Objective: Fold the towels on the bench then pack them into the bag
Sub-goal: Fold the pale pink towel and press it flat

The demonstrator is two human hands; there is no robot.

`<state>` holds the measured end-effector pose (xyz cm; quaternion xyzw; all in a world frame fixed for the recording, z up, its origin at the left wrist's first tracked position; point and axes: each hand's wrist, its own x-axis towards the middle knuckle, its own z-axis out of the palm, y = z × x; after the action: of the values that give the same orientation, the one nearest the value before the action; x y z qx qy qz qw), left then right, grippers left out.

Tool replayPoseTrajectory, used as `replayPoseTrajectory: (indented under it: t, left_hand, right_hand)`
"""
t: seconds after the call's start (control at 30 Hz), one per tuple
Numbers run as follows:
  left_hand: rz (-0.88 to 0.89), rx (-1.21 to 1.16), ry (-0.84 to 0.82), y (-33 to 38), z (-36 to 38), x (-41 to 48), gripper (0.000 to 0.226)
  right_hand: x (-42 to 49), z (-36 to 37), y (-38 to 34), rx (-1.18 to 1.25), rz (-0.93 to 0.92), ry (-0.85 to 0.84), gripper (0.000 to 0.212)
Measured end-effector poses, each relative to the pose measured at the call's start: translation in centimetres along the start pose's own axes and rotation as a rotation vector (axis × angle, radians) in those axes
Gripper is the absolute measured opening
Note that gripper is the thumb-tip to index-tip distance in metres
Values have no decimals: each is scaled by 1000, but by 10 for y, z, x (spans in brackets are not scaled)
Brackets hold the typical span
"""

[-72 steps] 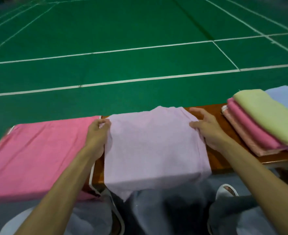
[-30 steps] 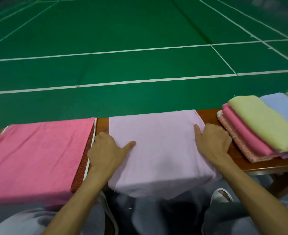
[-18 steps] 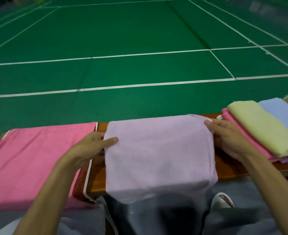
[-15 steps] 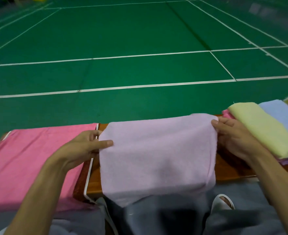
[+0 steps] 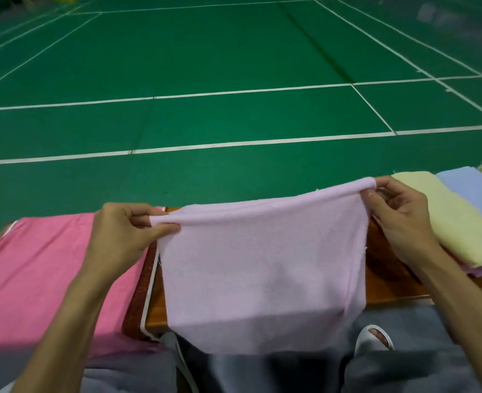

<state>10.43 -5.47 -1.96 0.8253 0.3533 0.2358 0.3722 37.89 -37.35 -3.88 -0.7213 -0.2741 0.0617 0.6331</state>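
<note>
A person is holding a folded lilac towel (image 5: 259, 268) up over the middle of the wooden bench (image 5: 387, 279), its lower part hanging past the bench's near edge. The left hand (image 5: 120, 231) is pinching the towel's top left corner and the right hand (image 5: 398, 211) is pinching the top right. A pink towel (image 5: 35, 273) is lying spread over the bench's left end; folded yellow (image 5: 455, 219) and blue (image 5: 472, 191) towels are sitting stacked at its right end. A green court floor (image 5: 205, 66) with white lines is stretching beyond.
</note>
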Motion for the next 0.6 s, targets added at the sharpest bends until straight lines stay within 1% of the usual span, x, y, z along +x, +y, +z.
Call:
replayPoseTrajectory:
  t: [0.07,0.13,0.2,0.23,0.3,0.37,0.4,0.47,0.53,0.6]
  left_hand:
    - [41,35,35,1,1,1,25]
    - [64,81,20,4,0,2,21]
    - [33,133,-61,3,-1,6,16]
    - [-17,117,-121,3,-2,10,15]
    - [-140,0,-212,3,2,20,18]
    - [-236,-215,-241,6,9,31,22]
    - [-248,-343,-234,9,14,37,21]
    - [-167,-572,-146,14,22,49,16]
    - [-7,-753,4,21,26,59,11]
    - [134,-889,104,32,17,63,11]
  right_hand:
    - [1,-2,0,-48,-12,13,15]
    - [1,-4,-1,-90,-9,8,15]
    - [2,-5,-5,-159,-16,10,16]
    - [4,-5,-8,-189,-11,21,16]
    - [14,-4,-11,-172,50,13,14]
    - [31,3,-11,-119,130,-20,15]
    - [41,9,-10,-38,182,-13,16]
    - [59,22,-13,282,241,48,18]
    - [72,30,-23,588,177,139,20]
    - [77,31,-41,758,56,156,21]
